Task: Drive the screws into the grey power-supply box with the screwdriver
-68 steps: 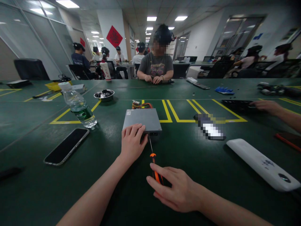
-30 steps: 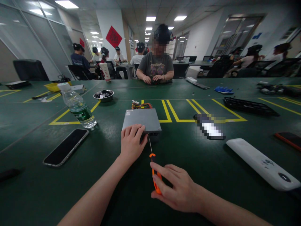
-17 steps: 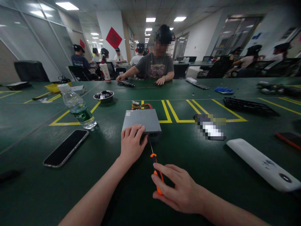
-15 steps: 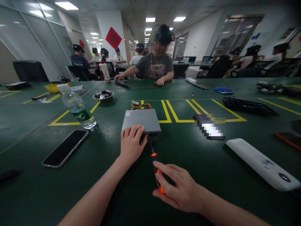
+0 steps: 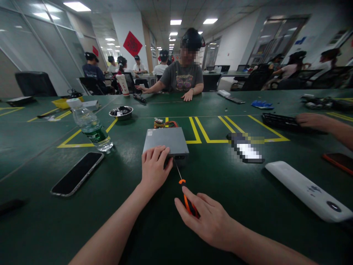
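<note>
A grey metal box [image 5: 165,140] lies on the green table, with a bundle of coloured wires [image 5: 167,124] behind it. My left hand [image 5: 155,165] rests on its front left corner, fingers on the top and thumb at the front face. My right hand [image 5: 205,215] holds an orange and black screwdriver [image 5: 190,206] by the handle, index finger along it and thumb held away. The screwdriver's thin shaft points up to the front face of the box, near my left thumb; its tip is too small to make out.
A phone [image 5: 77,173] and a water bottle [image 5: 92,127] are on the left, a metal bowl [image 5: 121,112] behind. At right are a blurred-out device [image 5: 245,148], a white device [image 5: 306,189] and a black part [image 5: 284,122] under another person's hand [image 5: 314,121]. A person sits opposite.
My right hand's thumb has lifted away from the screwdriver handle, and the handle has shifted slightly right. Another person's hand has come in at the right. The person opposite has moved an arm.
</note>
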Tool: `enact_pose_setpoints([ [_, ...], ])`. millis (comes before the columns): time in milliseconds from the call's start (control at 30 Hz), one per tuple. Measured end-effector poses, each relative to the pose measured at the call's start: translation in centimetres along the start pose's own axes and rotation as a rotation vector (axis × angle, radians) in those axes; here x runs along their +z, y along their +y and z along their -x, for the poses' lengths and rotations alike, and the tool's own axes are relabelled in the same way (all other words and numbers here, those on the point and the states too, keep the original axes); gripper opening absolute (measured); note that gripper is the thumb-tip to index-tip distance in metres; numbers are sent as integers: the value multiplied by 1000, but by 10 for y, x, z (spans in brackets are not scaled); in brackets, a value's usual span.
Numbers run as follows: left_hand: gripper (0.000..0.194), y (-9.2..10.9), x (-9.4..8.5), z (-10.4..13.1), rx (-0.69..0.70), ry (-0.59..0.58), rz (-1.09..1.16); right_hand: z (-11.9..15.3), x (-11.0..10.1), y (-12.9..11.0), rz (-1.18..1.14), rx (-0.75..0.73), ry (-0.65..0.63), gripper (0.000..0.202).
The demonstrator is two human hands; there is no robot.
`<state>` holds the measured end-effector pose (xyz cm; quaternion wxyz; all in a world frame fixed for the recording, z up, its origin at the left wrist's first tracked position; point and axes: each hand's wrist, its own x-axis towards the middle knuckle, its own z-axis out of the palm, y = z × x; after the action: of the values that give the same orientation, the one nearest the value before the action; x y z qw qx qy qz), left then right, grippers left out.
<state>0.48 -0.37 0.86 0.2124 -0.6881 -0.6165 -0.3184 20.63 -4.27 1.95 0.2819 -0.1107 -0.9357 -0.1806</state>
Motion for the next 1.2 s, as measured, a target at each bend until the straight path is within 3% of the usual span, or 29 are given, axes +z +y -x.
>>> enact_pose_setpoints([
  [200, 26, 1, 0, 0, 4, 13, 2, 3, 16, -3, 5, 42, 29, 11],
  [367, 26, 1, -1, -1, 4, 9, 1, 5, 19, -5, -55, 103, -12, 22],
  [467, 26, 1, -1, -1, 1, 2, 3, 3, 17, -5, -10, 68, 19, 26],
  [600, 27, 1, 0, 0, -6, 7, 14, 0, 19, -2, 28, 33, 104, 17],
  [767, 26, 1, 1, 0, -3, 13, 10, 1, 23, 2, 65, 76, 115, 5],
  [1200, 25, 3, -1, 1, 3, 4, -11, 0, 29, -3, -214, 309, 175, 6],
])
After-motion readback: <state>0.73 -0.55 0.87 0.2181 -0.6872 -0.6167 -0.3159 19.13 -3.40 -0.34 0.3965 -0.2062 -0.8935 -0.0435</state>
